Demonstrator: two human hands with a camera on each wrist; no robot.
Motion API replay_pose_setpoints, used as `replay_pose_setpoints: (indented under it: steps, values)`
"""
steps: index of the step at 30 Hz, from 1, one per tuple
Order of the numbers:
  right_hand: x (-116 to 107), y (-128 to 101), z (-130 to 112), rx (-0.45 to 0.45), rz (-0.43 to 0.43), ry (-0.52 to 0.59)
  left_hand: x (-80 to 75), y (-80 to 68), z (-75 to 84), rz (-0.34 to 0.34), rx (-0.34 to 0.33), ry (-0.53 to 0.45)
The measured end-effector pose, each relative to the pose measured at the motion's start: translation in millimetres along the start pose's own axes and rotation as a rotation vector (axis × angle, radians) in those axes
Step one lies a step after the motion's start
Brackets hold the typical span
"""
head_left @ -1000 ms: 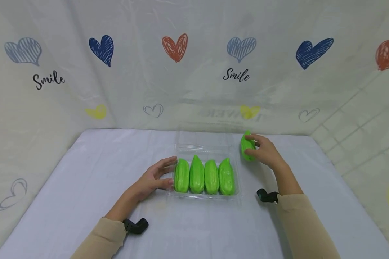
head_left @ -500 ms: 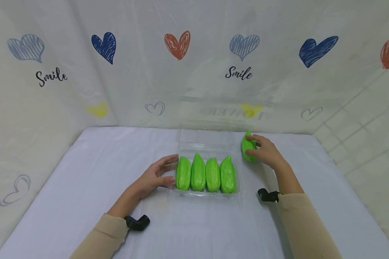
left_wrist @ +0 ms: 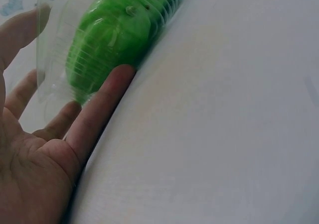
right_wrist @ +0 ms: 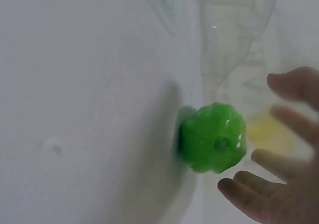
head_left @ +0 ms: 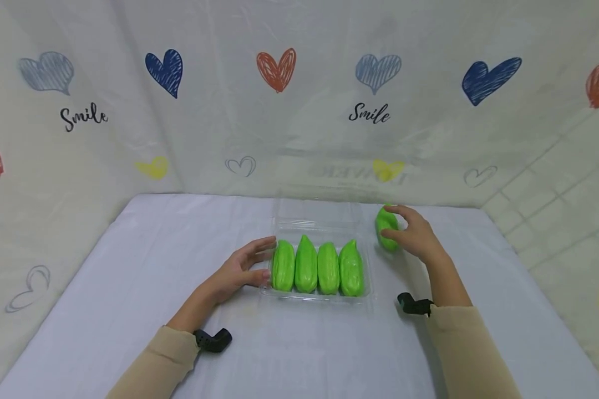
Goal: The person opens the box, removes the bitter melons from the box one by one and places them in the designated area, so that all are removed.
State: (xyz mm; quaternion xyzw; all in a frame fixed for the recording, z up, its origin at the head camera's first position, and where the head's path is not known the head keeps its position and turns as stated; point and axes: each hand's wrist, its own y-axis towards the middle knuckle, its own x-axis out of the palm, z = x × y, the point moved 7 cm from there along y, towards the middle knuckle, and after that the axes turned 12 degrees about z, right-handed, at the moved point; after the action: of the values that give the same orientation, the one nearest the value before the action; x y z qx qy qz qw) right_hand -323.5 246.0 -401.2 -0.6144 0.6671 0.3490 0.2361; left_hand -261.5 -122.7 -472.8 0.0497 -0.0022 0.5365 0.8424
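Since 1 s ago your right hand (head_left: 413, 235) has barely shifted; it now looks lifted a bit w/ the loose green vegetable (head_left: 386, 228).

Head view: that hand's fingers curl round the vegetable, just right of the clear tray (head_left: 315, 297) on the tabletop (head_left: 130, 266). Your left hand (head_left: 239, 269) rests vs. the tray's left end, fingers nearly straight, touching it. Four green vegetables (head_left: 317, 267) lie side by side inside.

Left wrist view: thumb (left_wrist: 99, 112) pressed to the tray wall (left_wrist: 55, 45), nothing gripped.

Right wrist view: blurred; fingers (right_wrist: 249, 196) spread near the vegetable (right_wrist: 213, 137), contact can't be told.
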Motion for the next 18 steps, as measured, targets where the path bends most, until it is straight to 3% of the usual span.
replay_pose_setpoints:
  steps: [8, 18]
  values:
    - [-1.8, -11.4, -27.7, -0.049, 0.072, 0.098, 0.1, -0.4, -0.4, 0.001, -0.004, -0.01]
    - [-13.3, -37.5, -89.9, -0.129, 0.067, 0.203, -2.5, -0.9, -4.0, 0.006, -0.022, 0.027]
